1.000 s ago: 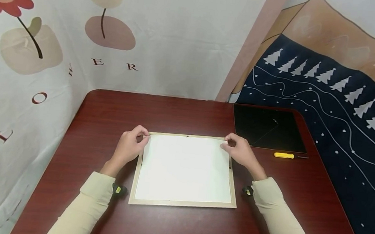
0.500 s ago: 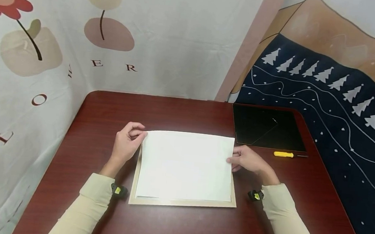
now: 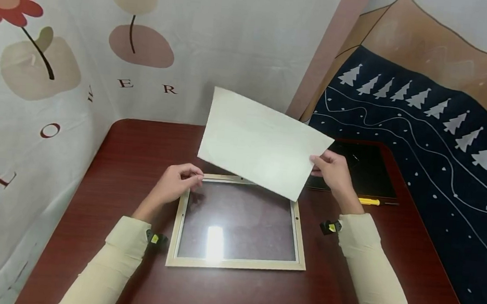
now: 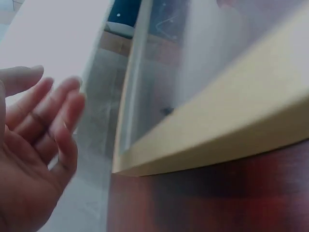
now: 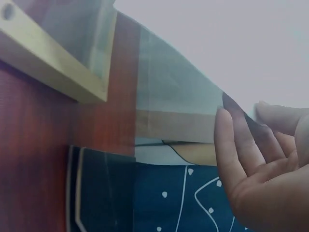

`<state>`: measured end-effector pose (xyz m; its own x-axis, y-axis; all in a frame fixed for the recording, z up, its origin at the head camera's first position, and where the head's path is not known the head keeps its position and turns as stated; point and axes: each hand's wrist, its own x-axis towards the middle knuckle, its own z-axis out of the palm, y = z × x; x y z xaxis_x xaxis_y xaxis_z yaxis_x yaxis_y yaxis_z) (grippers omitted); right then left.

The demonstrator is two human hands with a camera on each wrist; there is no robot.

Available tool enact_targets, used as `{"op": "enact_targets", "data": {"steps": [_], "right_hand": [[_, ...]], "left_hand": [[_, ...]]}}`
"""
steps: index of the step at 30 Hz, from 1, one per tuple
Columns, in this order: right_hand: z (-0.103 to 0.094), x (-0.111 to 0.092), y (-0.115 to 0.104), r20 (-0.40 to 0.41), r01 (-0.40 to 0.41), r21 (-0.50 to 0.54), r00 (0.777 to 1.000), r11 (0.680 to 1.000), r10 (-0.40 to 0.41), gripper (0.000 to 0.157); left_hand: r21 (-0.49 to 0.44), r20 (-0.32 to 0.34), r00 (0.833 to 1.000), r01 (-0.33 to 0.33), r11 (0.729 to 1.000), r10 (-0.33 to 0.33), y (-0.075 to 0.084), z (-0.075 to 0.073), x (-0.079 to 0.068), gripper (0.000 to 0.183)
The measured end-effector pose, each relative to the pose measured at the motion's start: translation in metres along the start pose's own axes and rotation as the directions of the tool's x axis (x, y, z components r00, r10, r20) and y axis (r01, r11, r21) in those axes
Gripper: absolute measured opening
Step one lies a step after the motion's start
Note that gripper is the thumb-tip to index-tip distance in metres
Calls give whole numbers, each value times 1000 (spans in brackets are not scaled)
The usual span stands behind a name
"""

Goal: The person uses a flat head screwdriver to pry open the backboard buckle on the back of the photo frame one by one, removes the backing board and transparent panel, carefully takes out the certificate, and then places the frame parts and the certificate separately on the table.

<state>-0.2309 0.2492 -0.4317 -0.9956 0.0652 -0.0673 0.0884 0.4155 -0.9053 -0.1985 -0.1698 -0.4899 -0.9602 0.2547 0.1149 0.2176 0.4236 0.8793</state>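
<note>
A white sheet (image 3: 263,141) is raised and tilted above the far side of a pale wooden picture frame (image 3: 233,265). My right hand (image 3: 337,177) pinches the sheet's right edge between thumb and fingers; the right wrist view shows the thumb on the white face and the fingers behind it. Inside the frame lies a clear, shiny pane (image 3: 241,224), with the table colour showing through. Over the frame's far left corner is my left hand (image 3: 173,183), its fingers loosely bent. Nothing is between them in the left wrist view (image 4: 38,140), where the hand is apart from the sheet.
A dark flat panel (image 3: 372,170) lies at the table's far right, partly covered by the right hand. Just in front of it is a yellow-handled screwdriver (image 3: 369,201). Printed cloths hang behind and beside the dark red table (image 3: 140,143).
The white sheet has come up off the frame and away to the far side, carried by the right hand, uncovering the pane. My left hand has let go of it.
</note>
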Motion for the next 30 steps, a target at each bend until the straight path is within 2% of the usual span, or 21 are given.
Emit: {"op": "enact_targets", "data": {"steps": [2,4,7,8,10,15,19,22,24,30], "right_hand": [[3,11,-5,-26,26,2,999,1000,-26,25],[4,24,-10,-33,55,6,998,998,-55,24],[4,42,-17,-8,98,9,995,995,-98,23],[4,48,-19,8,108,11,994,994,-108,23],[5,57,-20,38,118,17,992,993,-118,21],[17,76,-15,66,87,6,994,996,-87,20],[31,87,-8,50,3,-34,999,999,-1,23],[44,93,-3,38,-45,-102,998,994,49,27],[52,96,2,37,-48,-176,998,983,55,30],[72,97,17,81,-54,-382,993,923,91,44]], "left_hand": [[65,-86,996,19,998,-13,1,-4,9,17],[110,-175,984,62,992,-42,3,-10,20,24],[138,-233,969,123,983,-88,2,-20,41,50],[124,-233,967,138,983,-107,2,-22,48,57],[124,-205,971,153,980,-126,-1,-26,60,59],[189,-212,965,196,962,-155,-6,-21,76,31],[220,-183,960,252,942,-214,-20,-14,80,29],[238,-127,953,298,924,-275,-30,-9,79,30],[250,-97,945,328,911,-314,-36,-6,78,30],[263,-42,916,395,880,-399,-44,-1,75,24]]}}
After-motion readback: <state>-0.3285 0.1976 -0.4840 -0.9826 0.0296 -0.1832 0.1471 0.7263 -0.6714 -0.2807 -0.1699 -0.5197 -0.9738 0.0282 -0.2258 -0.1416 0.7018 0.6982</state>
